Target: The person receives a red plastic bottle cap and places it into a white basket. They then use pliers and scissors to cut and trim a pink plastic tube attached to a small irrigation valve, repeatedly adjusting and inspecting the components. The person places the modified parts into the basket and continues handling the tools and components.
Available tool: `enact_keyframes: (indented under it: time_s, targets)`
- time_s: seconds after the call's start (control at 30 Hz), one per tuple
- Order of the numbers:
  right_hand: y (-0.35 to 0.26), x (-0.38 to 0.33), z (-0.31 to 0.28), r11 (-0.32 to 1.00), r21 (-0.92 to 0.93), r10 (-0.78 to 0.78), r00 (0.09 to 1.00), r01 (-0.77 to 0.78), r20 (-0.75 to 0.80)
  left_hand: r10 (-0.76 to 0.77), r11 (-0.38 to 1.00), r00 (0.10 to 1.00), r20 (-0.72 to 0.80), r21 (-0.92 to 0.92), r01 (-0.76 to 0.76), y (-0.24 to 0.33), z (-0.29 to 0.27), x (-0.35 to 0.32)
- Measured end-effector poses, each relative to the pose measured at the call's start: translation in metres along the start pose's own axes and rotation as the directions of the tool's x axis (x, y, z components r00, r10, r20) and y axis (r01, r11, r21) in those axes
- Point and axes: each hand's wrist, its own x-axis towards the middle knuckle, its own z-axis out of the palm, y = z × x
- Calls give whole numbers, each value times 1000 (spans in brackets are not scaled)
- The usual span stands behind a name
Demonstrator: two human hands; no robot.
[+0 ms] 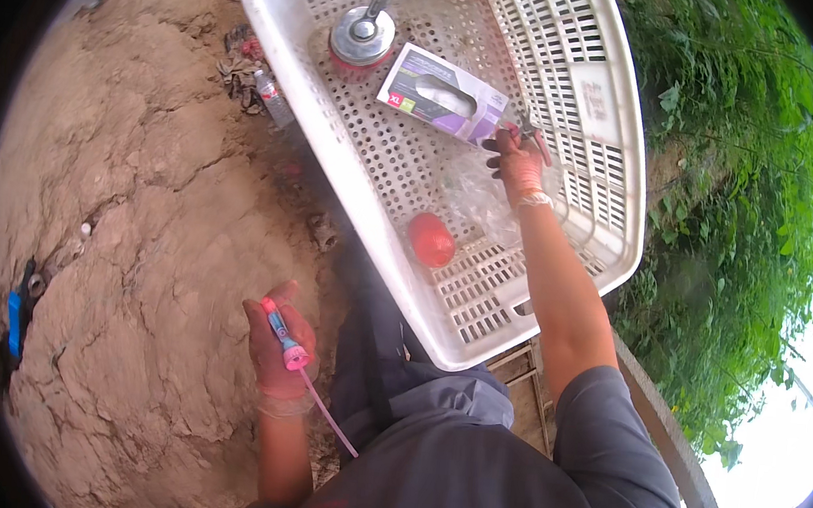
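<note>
Seen from above, the left hand (pixel 276 354) is closed around a pink-and-blue tube with a thin pink straw (pixel 295 360), held low over cracked brown dirt (pixel 141 233). Farther out, the right hand (pixel 519 163) reaches into a white perforated basket (pixel 355 174) — fingers curled around small pliers (pixel 534 130) — beside a glove box (pixel 443 95), a red ball (pixel 430 240) and a round metal lid (pixel 363 36).

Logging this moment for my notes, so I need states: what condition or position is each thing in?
Left hand: gloved, closed around a pink and blue tool.
Right hand: gloved, gripping red-handled pliers inside the basket.
White basket: tilted, holding things.
Glove box: lying flat, top opening showing.
Red ball: resting loose on the basket floor.
Plastic bottle: lying on the dirt.
</note>
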Motion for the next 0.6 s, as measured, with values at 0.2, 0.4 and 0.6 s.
enact_keyframes:
  time_s: [0.2, 0.4, 0.6]
  targets:
    - [29, -9, -62, 997, -76, 23, 999, -25, -34, 3, 999, 997, 75, -41, 0, 3, 11, 17]
    - [91, 14, -35, 662, -747, -86, 984, -60, -154, 15, 999, 980, 198, 28, -21, 8, 25, 16]
    - [99, -25, 50, 999, -52, 3, 996, 1, 88, 25, 999, 999, 22, 48, -26, -2, 37, 4]
